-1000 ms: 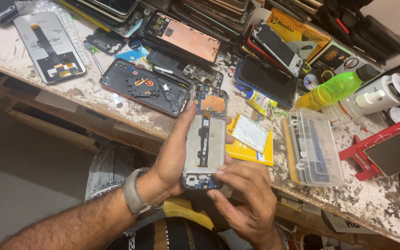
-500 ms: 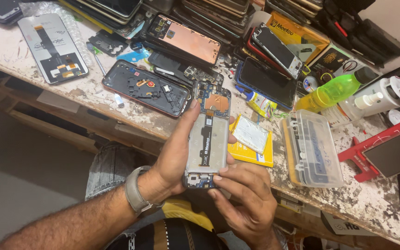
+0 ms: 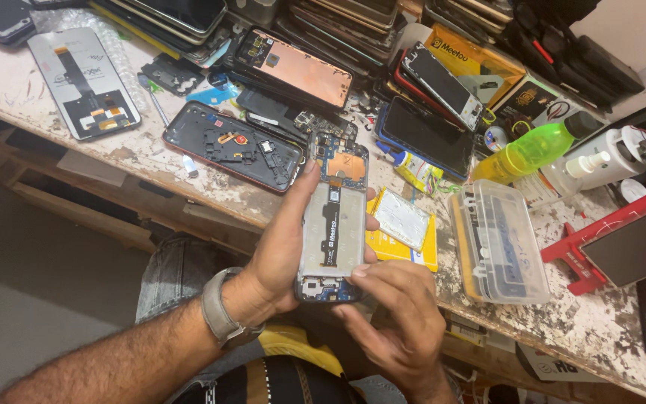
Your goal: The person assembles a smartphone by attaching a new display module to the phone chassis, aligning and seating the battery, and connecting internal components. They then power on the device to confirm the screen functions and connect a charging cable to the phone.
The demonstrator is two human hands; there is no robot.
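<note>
Our left hand (image 3: 282,247) still grips one opened phone (image 3: 332,224); our right hand (image 3: 398,314), fingers curled, now pinches its lower edge.

My left hand (image 3: 282,251) covers the left edge and back of the opened phone (image 3: 332,224), and my right hand (image 3: 398,322) hides its bottom right corner. The stack of phones (image 3: 181,13) at the back of the counter (image 3: 622,329) is cut off by the top edge, and the red stand (image 3: 626,243) by the right. The tiny parts on the phone's board are too small to tell apart.
</note>
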